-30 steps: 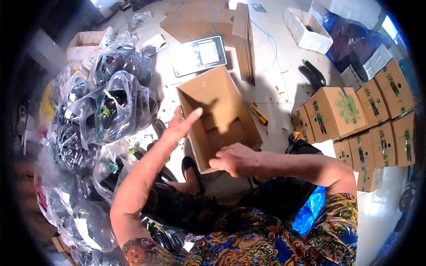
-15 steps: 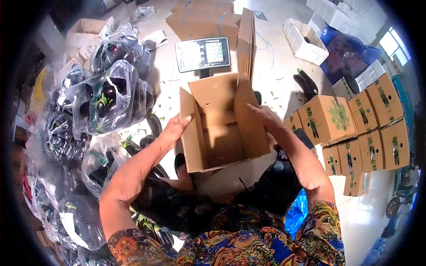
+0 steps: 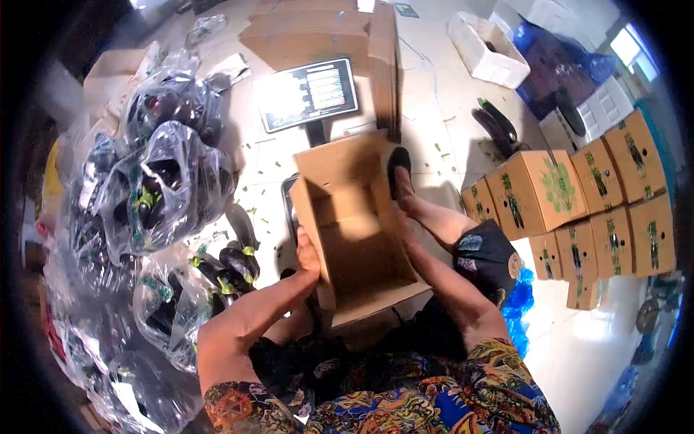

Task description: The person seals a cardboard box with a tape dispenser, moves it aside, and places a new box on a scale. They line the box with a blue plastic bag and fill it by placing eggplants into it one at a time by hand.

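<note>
An open cardboard box (image 3: pixel 340 170) is held tilted in front of my body, its opening toward me and nothing visible inside. My left hand (image 3: pixel 308 254) grips the box's left side, with the fingers partly hidden. Against the right side presses my right hand (image 3: pixel 407 228), its fingers largely out of sight along the wall. Just beyond the box stands a scale display (image 3: pixel 307 94). Loose eggplants (image 3: pixel 235 264) lie on the floor to the left, near my left forearm.
Clear plastic bags of eggplants (image 3: pixel 163 188) crowd the left side. Printed cartons (image 3: pixel 557 184) are stacked at right, with eggplants (image 3: pixel 496 126) behind them. Flattened cardboard (image 3: pixel 311 40) stands at the back. A white foam box (image 3: pixel 488 50) sits at the far right.
The box has moved slightly toward me and turned, with both hands still on it. My left hand sits lower on its side. My right leg and foot now show beside the box.
</note>
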`<state>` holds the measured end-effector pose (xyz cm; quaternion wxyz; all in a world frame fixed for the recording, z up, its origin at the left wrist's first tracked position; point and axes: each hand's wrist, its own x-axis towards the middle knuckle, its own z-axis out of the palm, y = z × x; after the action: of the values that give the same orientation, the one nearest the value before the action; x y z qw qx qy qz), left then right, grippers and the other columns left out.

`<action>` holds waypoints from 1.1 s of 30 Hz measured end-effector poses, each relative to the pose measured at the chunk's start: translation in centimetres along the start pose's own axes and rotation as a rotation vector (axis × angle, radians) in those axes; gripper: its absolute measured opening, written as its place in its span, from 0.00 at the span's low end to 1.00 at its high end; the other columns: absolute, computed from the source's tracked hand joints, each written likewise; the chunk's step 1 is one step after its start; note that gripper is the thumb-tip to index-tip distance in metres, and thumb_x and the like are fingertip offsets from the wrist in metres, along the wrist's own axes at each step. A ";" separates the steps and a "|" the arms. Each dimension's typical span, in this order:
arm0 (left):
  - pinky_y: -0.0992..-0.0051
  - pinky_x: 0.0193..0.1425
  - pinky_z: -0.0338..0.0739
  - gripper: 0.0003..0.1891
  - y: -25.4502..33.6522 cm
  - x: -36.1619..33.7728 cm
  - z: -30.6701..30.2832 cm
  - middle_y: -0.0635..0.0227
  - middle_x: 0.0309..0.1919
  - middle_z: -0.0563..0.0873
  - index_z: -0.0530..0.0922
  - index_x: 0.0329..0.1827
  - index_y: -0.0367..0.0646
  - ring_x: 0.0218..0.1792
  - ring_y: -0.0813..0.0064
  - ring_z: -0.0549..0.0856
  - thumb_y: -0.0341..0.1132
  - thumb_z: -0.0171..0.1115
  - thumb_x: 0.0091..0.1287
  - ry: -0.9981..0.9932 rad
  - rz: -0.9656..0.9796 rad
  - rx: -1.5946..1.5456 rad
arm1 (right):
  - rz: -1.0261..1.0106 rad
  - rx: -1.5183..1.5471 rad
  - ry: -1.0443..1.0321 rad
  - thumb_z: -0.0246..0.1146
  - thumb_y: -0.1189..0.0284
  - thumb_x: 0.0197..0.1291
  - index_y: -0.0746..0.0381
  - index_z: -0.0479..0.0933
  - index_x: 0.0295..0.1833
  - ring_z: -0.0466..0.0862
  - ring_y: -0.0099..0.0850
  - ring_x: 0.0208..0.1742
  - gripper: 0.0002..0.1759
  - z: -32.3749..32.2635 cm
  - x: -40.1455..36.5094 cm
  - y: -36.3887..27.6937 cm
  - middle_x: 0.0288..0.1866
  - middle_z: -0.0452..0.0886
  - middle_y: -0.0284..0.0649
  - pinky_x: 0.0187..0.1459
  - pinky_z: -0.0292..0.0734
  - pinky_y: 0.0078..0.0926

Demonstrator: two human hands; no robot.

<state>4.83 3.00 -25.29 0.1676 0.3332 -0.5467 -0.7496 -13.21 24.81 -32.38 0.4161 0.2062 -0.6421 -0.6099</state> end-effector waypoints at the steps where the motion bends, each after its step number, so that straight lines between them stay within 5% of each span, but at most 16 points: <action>1: 0.70 0.50 0.78 0.27 -0.8 -0.5 -1.1 0.62 0.45 0.83 0.73 0.60 0.42 0.45 0.63 0.82 0.54 0.38 0.75 -0.025 -0.080 0.001 | 0.175 0.671 -0.030 0.51 0.55 0.70 0.58 0.65 0.69 0.72 0.34 0.58 0.28 -1.1 0.0 -0.3 0.58 0.73 0.41 0.58 0.69 0.32; 3: 0.69 0.49 0.79 0.24 -1.1 -1.6 -4.8 0.64 0.45 0.83 0.73 0.60 0.42 0.45 0.65 0.83 0.51 0.38 0.76 -0.071 -0.215 0.100 | 0.245 1.420 -0.175 0.51 0.59 0.68 0.55 0.66 0.67 0.76 0.32 0.48 0.24 -2.0 0.9 4.8 0.49 0.76 0.36 0.49 0.74 0.35; 5: 0.68 0.48 0.80 0.22 0.5 -1.0 -10.3 0.65 0.45 0.83 0.72 0.60 0.43 0.44 0.67 0.83 0.48 0.38 0.77 -0.104 -0.350 0.175 | 0.463 0.966 -0.313 0.52 0.63 0.66 0.53 0.68 0.63 0.76 0.24 0.39 0.20 -3.1 1.4 6.9 0.37 0.75 0.28 0.39 0.74 0.33; 7: 0.65 0.53 0.77 0.21 3.5 2.6 -13.7 0.63 0.46 0.81 0.70 0.63 0.44 0.47 0.68 0.81 0.46 0.39 0.77 -0.104 -0.522 0.036 | 0.305 1.453 -0.533 0.53 0.64 0.65 0.55 0.70 0.60 0.76 0.27 0.41 0.19 -3.3 1.4 9.9 0.40 0.76 0.32 0.41 0.74 0.33; 9: 0.63 0.61 0.71 0.23 1.2 9.5 -22.1 0.58 0.51 0.79 0.67 0.66 0.42 0.52 0.67 0.76 0.46 0.43 0.75 -0.248 -0.208 0.322 | 0.255 1.939 -0.700 0.55 0.65 0.64 0.56 0.71 0.58 0.77 0.30 0.43 0.18 -4.1 1.1 13.6 0.43 0.76 0.35 0.42 0.75 0.33; 10: 0.67 0.59 0.71 0.21 5.0 7.2 -18.3 0.60 0.50 0.78 0.68 0.64 0.41 0.51 0.67 0.76 0.43 0.45 0.73 -0.207 -0.185 0.360 | 0.267 2.130 -0.716 0.55 0.65 0.63 0.57 0.71 0.57 0.77 0.31 0.45 0.17 -4.9 0.7 15.6 0.44 0.76 0.37 0.43 0.75 0.34; 12: 0.72 0.58 0.69 0.19 14.3 0.6 -8.2 0.64 0.48 0.78 0.69 0.61 0.42 0.50 0.67 0.75 0.40 0.51 0.70 0.064 -0.050 0.738 | 0.297 2.403 -0.626 0.57 0.66 0.62 0.59 0.73 0.54 0.78 0.34 0.47 0.16 -6.4 -0.3 20.1 0.47 0.76 0.40 0.45 0.76 0.34; 14: 0.71 0.60 0.68 0.21 14.5 4.6 -11.4 0.63 0.51 0.77 0.69 0.61 0.40 0.53 0.67 0.75 0.42 0.54 0.70 -0.082 0.180 0.946 | 0.327 2.613 -0.490 0.58 0.67 0.61 0.60 0.74 0.52 0.79 0.36 0.49 0.15 -7.1 -2.3 25.8 0.50 0.76 0.43 0.47 0.77 0.34; 18: 0.70 0.61 0.68 0.24 17.4 -1.0 -3.9 0.62 0.52 0.76 0.68 0.60 0.36 0.54 0.66 0.74 0.46 0.55 0.70 -0.184 0.038 0.722 | 0.469 2.746 -0.106 0.61 0.69 0.59 0.63 0.76 0.47 0.80 0.42 0.54 0.13 -4.9 -9.2 34.5 0.56 0.76 0.50 0.51 0.78 0.34; 20: 0.71 0.60 0.67 0.25 17.7 -1.7 -2.6 0.62 0.53 0.75 0.68 0.59 0.35 0.54 0.66 0.74 0.49 0.55 0.70 -0.200 0.153 0.887 | 0.678 2.774 0.338 0.60 0.69 0.60 0.64 0.78 0.45 0.85 0.40 0.39 0.11 -1.4 -13.2 35.2 0.44 0.82 0.46 0.38 0.82 0.32; 22: 0.72 0.63 0.66 0.31 17.0 0.2 -6.8 0.58 0.59 0.73 0.64 0.66 0.38 0.59 0.65 0.73 0.52 0.56 0.70 -0.328 0.054 0.920 | 0.754 2.615 -0.445 0.59 0.71 0.66 0.64 0.78 0.46 0.86 0.28 0.36 0.09 3.5 -18.4 39.5 0.42 0.83 0.42 0.36 0.81 0.24; 23: 0.72 0.64 0.66 0.32 16.8 2.0 -9.9 0.57 0.61 0.72 0.62 0.69 0.38 0.61 0.64 0.72 0.52 0.56 0.70 -0.431 0.034 1.014 | 1.126 2.697 -0.441 0.58 0.69 0.67 0.63 0.79 0.46 0.84 0.23 0.35 0.10 5.4 -21.0 38.0 0.40 0.84 0.39 0.36 0.80 0.21; 24: 0.72 0.64 0.66 0.34 17.4 1.2 -9.5 0.57 0.63 0.71 0.60 0.70 0.39 0.62 0.64 0.71 0.52 0.56 0.69 -0.437 -0.011 1.017 | 1.373 2.523 -0.788 0.60 0.69 0.66 0.63 0.79 0.45 0.84 0.22 0.34 0.09 7.6 -23.7 37.7 0.38 0.84 0.37 0.36 0.79 0.20; 28: 0.71 0.63 0.67 0.37 21.5 -6.3 -1.0 0.58 0.66 0.70 0.57 0.73 0.39 0.65 0.63 0.70 0.51 0.57 0.69 -0.171 -0.199 1.037 | 0.887 1.583 -1.337 0.67 0.52 0.54 0.63 0.78 0.51 0.80 0.48 0.53 0.28 11.7 -38.8 32.8 0.51 0.79 0.54 0.53 0.76 0.41; 29: 0.69 0.63 0.69 0.37 20.5 -4.3 -3.2 0.56 0.65 0.71 0.57 0.73 0.37 0.64 0.61 0.71 0.51 0.58 0.68 -0.250 -0.047 1.072 | 0.788 1.435 -1.473 0.69 0.50 0.52 0.62 0.75 0.54 0.78 0.50 0.55 0.32 11.1 -42.8 30.7 0.58 0.74 0.57 0.54 0.76 0.42; 33: 0.65 0.63 0.69 0.35 18.9 2.3 -7.8 0.48 0.63 0.72 0.60 0.70 0.30 0.61 0.58 0.74 0.44 0.61 0.68 -0.426 0.267 1.011 | 1.089 1.218 -1.634 0.68 0.48 0.52 0.60 0.74 0.56 0.77 0.50 0.58 0.33 8.4 -47.3 29.2 0.62 0.70 0.58 0.56 0.76 0.43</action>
<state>6.33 -10.53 -9.80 -0.0336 0.1411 -0.8971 -0.4173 14.16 71.50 -17.15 -0.0837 -0.3878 -0.9114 0.1095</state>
